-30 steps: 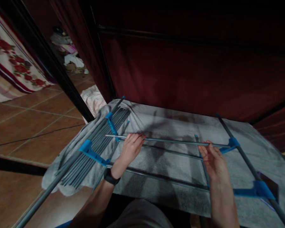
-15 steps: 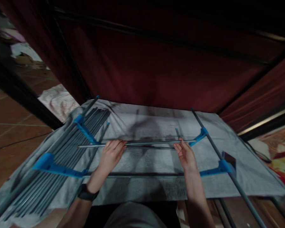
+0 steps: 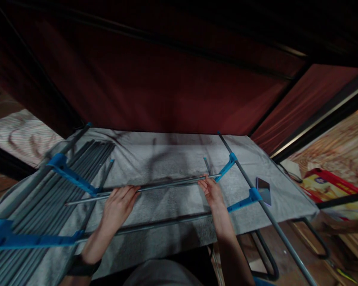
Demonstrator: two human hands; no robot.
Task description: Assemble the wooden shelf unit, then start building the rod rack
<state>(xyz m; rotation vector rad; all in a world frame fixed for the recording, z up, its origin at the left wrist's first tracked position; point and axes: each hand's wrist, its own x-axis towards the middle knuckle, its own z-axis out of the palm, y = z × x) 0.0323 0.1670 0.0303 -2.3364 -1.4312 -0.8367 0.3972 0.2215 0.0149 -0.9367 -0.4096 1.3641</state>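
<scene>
A thin grey metal rod (image 3: 164, 184) lies crosswise over a grey cloth (image 3: 173, 155), held at both ends. My left hand (image 3: 117, 204) grips its left part with the fingers curled over it. My right hand (image 3: 211, 190) pinches its right end, next to a blue plastic connector (image 3: 226, 167) on a long grey side pole (image 3: 250, 186). A second crossbar (image 3: 155, 224) runs nearer to me between blue connectors. On the left a bundle of grey rods (image 3: 38, 206) lies under a blue bracket (image 3: 71, 176).
A phone (image 3: 264, 190) lies on the cloth's right edge. Dark red fabric walls rise behind. A striped cloth (image 3: 20, 135) is at the left, a colourful box (image 3: 331, 186) on the floor at the right, and a black tube frame (image 3: 265, 254) below the cloth.
The view has swung to the right, so everything sits further left in the picture. Both hands keep their hold on the rod; its right end is now close to the blue connector.
</scene>
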